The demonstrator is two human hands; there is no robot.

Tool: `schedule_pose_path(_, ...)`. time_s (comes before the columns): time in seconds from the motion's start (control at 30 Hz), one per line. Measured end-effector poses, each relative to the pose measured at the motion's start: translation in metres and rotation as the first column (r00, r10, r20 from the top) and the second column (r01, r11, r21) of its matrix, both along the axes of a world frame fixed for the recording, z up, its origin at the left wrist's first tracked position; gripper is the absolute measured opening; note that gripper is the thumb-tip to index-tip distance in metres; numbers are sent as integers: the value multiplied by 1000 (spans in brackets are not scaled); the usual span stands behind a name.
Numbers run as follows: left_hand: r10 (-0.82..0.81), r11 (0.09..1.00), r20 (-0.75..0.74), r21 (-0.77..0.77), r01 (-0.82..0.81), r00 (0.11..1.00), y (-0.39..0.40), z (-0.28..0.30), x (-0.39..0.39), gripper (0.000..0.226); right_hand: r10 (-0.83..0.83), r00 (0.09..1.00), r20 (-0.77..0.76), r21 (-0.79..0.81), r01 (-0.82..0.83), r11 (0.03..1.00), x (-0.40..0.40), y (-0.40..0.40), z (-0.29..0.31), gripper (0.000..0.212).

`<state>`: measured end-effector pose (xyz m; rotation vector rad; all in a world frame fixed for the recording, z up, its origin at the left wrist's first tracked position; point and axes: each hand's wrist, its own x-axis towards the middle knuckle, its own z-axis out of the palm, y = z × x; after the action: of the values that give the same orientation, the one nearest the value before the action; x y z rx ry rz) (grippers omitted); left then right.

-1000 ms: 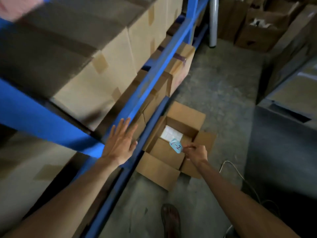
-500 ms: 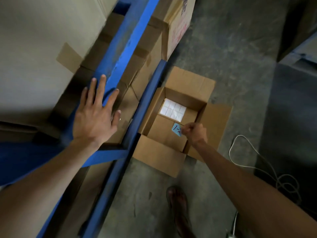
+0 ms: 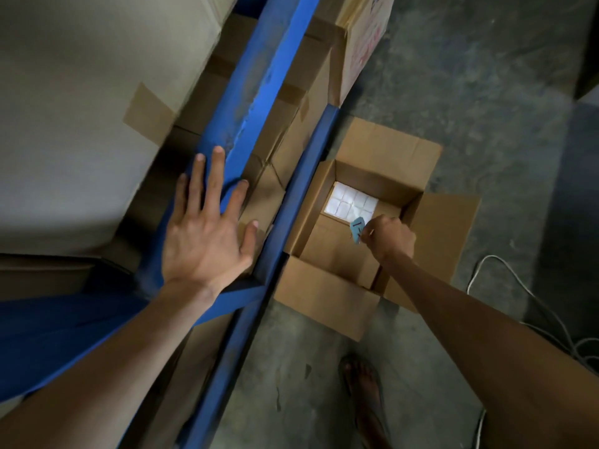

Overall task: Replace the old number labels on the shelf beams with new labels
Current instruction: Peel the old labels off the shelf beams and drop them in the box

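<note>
The left hand (image 3: 204,241) is spread flat, fingers apart, on the blue shelf beam (image 3: 259,92). A small blue label (image 3: 356,229) is pinched between the closed fingers of the right hand (image 3: 390,239), above the open cardboard box (image 3: 434,228) on the floor (image 3: 470,92), over its near inner flap.

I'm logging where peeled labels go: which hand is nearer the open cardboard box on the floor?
Right. The right hand hangs over the open cardboard box, pinching a blue label. The left hand lies flat on the blue shelf beam, beside it.
</note>
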<state>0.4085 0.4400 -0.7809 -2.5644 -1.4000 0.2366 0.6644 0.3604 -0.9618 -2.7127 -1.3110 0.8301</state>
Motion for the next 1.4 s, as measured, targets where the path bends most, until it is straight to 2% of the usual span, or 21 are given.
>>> schedule_pose_path(0.17,-6,1000,18,-3,6,1000,0,-2,-1,61,8,995,104,-37,-4,999,2,2,-8,21)
schedule_pose_path(0.37,-14,1000,23,4,14,1000,-1,-3,-1,61,2,999,36,-30,-1,1000,2,-2,-5,23)
schedule_pose_path(0.5,-5,1000,-9,11,6,1000,0,-1,-2,64,-31,981,-191,86,48,995,-3,-3,9,21)
schedule_pose_path(0.6,1,1000,2,3,-1,1000,0,-1,-2,66,-20,920,-392,176,96,980,-6,-5,26,10)
schedule_pose_path(0.67,5,1000,18,-22,-4,1000,2,0,-1,69,-2,881,-474,233,127,964,-11,-5,45,13)
schedule_pose_path(0.8,41,985,64,-168,-29,997,-11,18,-7,77,101,837,-537,400,147,905,-23,-8,109,25)
schedule_pose_path(0.87,78,984,116,-167,-58,990,-29,33,-9,75,174,838,-517,479,114,870,-28,-9,147,27)
schedule_pose_path(1.13,38,998,339,36,-53,940,-91,152,-11,59,371,738,-563,695,179,697,-60,-20,315,25)
schedule_pose_path(1.4,-21,969,412,233,-83,911,-142,260,-39,51,514,689,-511,814,197,546,-114,-51,437,22)
